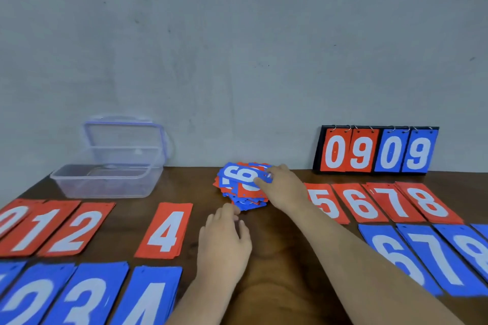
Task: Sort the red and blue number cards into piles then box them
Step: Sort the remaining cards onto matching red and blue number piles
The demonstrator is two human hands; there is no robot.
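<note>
Blue top card [245,175] lay under the right grip [282,187] on the mixed pile [248,199], far centre; whether the fingers pinched it could not be told. Left grip [224,240] hovered loosely spread nearby. Peeling one card alone toward the near blue stacks [422,258] seemed wisest.

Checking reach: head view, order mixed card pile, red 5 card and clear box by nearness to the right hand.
1. Mixed card pile: under the right hand.
2. Red 5 card: beside the wrist.
3. Clear box: far left.
</note>
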